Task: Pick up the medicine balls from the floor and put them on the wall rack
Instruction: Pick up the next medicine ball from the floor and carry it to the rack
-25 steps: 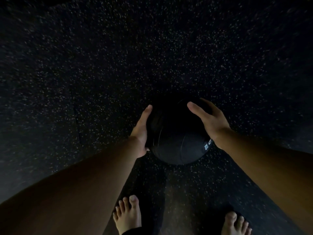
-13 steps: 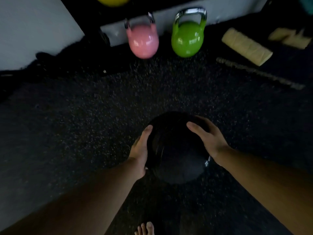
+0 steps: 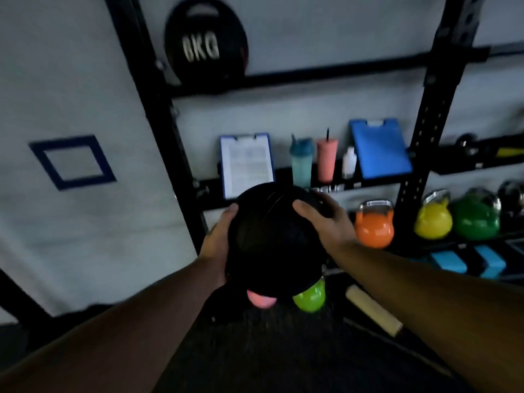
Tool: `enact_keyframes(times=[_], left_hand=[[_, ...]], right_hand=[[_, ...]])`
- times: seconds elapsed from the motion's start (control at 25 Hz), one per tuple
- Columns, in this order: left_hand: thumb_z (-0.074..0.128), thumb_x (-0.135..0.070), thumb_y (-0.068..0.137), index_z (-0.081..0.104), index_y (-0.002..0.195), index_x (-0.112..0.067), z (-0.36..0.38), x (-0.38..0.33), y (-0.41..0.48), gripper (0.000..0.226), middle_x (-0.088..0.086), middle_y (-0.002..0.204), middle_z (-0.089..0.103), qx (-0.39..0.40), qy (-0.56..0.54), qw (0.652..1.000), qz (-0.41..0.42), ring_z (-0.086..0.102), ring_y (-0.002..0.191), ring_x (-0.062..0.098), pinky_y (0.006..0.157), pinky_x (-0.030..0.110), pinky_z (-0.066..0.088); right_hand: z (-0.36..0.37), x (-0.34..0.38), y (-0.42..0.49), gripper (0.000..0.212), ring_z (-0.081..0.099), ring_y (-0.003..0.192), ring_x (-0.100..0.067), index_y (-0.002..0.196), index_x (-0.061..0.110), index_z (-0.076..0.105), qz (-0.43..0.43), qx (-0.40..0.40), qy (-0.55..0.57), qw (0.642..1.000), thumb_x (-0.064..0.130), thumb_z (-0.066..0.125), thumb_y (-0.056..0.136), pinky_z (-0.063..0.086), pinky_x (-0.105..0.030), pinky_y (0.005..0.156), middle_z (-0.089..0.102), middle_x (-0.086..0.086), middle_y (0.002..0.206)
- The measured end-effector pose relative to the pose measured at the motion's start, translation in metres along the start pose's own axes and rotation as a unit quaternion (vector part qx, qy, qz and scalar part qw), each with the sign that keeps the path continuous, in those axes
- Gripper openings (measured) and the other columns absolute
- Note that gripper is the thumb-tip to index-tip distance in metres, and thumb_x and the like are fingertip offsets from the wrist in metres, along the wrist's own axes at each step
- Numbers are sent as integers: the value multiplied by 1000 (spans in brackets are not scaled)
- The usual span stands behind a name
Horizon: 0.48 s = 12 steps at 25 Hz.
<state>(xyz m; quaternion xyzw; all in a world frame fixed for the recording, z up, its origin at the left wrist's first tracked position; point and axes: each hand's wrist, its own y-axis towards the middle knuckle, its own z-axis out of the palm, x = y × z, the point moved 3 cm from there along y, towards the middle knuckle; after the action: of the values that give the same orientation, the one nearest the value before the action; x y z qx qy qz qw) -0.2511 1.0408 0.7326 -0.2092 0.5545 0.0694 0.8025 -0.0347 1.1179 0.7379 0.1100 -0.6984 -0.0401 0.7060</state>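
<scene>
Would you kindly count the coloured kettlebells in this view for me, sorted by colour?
Orange kettlebell: 1
Yellow kettlebell: 1
Green: 2, the rack kettlebell and the floor kettlebell
Pink kettlebell: 1, partly behind the held ball
Total: 5; a dark shape at the far right is too unclear to count.

This is a gym. A black steel wall rack (image 3: 431, 114) stands against a pale wall, with a black ball marked 8KG (image 3: 205, 46) on its upper bar. Coloured kettlebells, orange (image 3: 374, 225), yellow (image 3: 433, 219) and green (image 3: 476, 219), sit on a low shelf at right. Clipboards (image 3: 246, 164) and drink bottles (image 3: 301, 161) line the middle shelf above dark speckled rubber flooring (image 3: 283, 350).
</scene>
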Motion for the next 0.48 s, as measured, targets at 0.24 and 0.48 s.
enact_keyframes(times=[0.24,0.48], left_hand=[[73,-51,91,73,134,-13,138,-256,-103,57,18,129,76,63,-25,975,209,71,121,37,109,49,54],[78,-66,72,72,135,-19,197,-381,-147,80,17,131,75,107,-14,941,320,71,121,37,111,53,52]], right_hand=[[-57,308,50,100,69,107,-3,136,29,64,-206,-33,33,977,74,83,50,54,-25,97,72,8,120],[-81,464,69,93,62,99,17,139,34,60,-350,-10,28,936,73,81,58,50,-8,80,63,20,122]])
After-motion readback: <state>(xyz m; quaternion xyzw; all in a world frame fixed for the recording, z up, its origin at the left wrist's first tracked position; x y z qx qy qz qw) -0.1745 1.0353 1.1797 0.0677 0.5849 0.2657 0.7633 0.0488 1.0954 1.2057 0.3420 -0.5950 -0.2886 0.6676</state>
